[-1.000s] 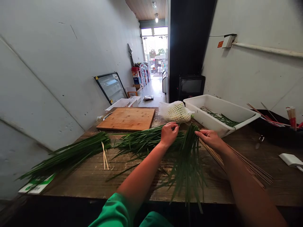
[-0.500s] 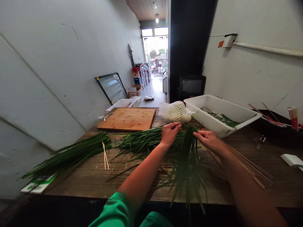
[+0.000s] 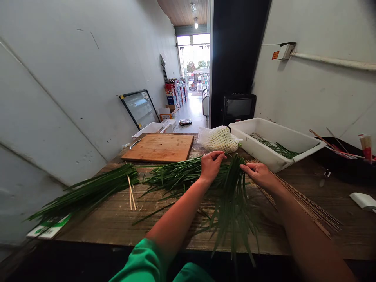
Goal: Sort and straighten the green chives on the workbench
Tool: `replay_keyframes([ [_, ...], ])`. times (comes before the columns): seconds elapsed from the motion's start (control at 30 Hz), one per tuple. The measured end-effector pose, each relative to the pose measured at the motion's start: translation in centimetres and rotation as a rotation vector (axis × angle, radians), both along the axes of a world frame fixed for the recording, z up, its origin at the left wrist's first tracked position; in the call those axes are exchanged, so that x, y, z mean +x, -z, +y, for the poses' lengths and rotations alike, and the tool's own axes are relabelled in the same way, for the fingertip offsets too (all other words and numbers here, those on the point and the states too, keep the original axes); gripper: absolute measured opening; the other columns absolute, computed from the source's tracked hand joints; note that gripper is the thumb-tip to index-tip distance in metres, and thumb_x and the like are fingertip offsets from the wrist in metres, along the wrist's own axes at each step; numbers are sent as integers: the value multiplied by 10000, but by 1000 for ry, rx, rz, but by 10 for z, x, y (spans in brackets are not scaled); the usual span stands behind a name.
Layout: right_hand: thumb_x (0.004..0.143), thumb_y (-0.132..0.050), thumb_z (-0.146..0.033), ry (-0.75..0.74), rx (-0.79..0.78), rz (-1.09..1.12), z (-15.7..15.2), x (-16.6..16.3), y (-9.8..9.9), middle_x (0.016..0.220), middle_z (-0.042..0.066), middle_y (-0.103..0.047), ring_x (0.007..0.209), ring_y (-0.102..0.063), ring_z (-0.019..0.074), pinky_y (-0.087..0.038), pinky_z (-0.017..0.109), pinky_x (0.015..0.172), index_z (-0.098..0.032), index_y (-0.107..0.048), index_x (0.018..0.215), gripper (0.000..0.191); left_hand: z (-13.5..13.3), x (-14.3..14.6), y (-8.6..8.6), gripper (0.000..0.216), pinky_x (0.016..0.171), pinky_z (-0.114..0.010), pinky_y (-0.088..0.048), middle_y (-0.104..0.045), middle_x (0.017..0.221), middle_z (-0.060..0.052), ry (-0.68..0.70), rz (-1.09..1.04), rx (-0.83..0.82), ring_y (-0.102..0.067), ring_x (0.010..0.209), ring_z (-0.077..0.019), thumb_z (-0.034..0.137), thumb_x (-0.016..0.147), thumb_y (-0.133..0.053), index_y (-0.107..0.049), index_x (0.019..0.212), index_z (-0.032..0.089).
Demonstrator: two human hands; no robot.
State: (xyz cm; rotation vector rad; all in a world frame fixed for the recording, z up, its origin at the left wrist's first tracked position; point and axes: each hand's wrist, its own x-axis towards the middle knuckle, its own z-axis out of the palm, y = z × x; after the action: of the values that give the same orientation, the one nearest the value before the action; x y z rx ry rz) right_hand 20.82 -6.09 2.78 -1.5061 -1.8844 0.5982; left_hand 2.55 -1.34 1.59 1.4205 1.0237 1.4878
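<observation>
A bunch of long flat green chives (image 3: 233,196) hangs fanned out toward me, its cut ends gathered at the top between my hands. My right hand (image 3: 257,173) pinches the right side of those ends between thumb and fingers. Just left of them, my left hand (image 3: 212,163) has thumb and forefinger pressed together; what is in that pinch is too small to make out. More loose chives (image 3: 173,172) lie behind my left forearm. Under my right forearm, several thin bamboo skewers (image 3: 305,199) lie on the wooden table (image 3: 96,223).
At left lies another chive bundle (image 3: 88,190), with short sticks (image 3: 131,194) beside it. Behind are a cutting board (image 3: 158,147), a netted white bundle (image 3: 219,139) and a white tub (image 3: 279,135) holding some chives. A black tray (image 3: 337,160) with sticks stands at right.
Both hands keep nearly the same place and grip at the chive ends. The whole view has shifted very slightly.
</observation>
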Motion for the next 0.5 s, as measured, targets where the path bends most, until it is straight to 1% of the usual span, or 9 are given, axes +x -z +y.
replay_keyframes([
  [0.17,792,-420,-607,11,-1,-1,-1,-1,0,558,-32,-268,536,-299,102,-248,243,502,-194,-359,517,500,-1,1,-1,182,716,-270,-481,-713,702,-42,-1,-17,-8,-630,669,-134,260,736,-632,-707,834,126],
  [0.33,794,-414,-612,3,-8,6,-2,-2,-2,558,-34,-278,537,-297,102,-248,244,501,-196,-354,514,504,0,0,-1,160,719,-273,-494,-719,715,-44,-7,12,20,-649,689,-144,238,733,-637,-716,825,134],
  [0.5,797,-396,-619,-12,13,-24,0,0,0,546,-30,-312,545,-319,108,-257,243,506,-190,-410,520,511,-1,0,0,137,733,-272,-504,-730,761,-44,-17,96,84,-663,724,-153,215,743,-636,-730,823,155],
])
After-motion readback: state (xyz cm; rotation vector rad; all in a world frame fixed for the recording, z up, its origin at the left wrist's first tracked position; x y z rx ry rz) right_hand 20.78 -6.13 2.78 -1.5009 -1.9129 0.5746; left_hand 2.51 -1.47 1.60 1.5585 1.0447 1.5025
